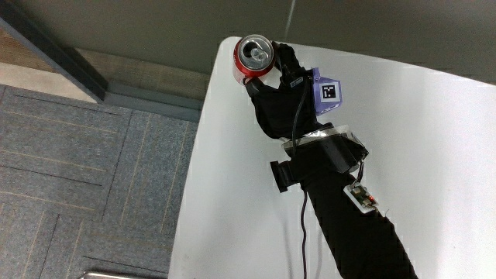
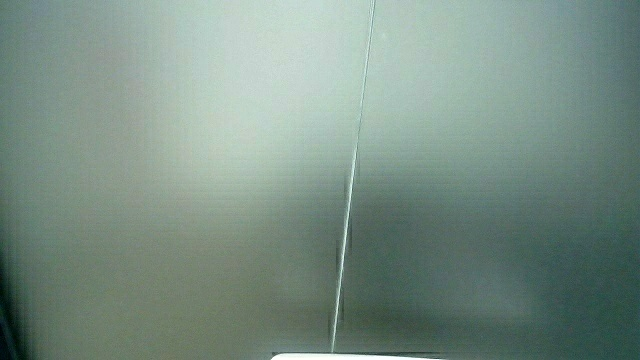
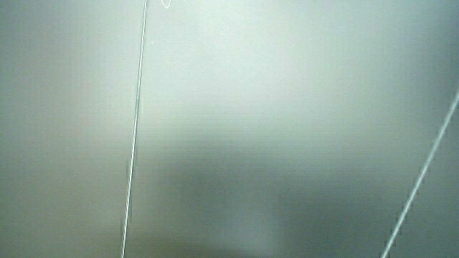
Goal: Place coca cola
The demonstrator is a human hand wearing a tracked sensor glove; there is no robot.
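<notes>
A red Coca-Cola can (image 1: 253, 57) with a silver top stands upright at a rounded corner of the white table (image 1: 434, 139), close to its edge. The hand (image 1: 285, 87) in its black glove wraps its fingers around the can's side that faces the person. A small patterned cube (image 1: 328, 91) sits on the back of the hand. The forearm (image 1: 349, 225) reaches in from the person's side, with a black wrist mount and a cable on it. Whether the can rests on the table or hangs just over it is not clear. Both side views show only a pale wall.
Grey carpet tiles (image 1: 85, 170) lie on the floor beside the table's edge. A dark baseboard strip (image 1: 116, 85) runs along the floor where it meets the wall, near the table's corner.
</notes>
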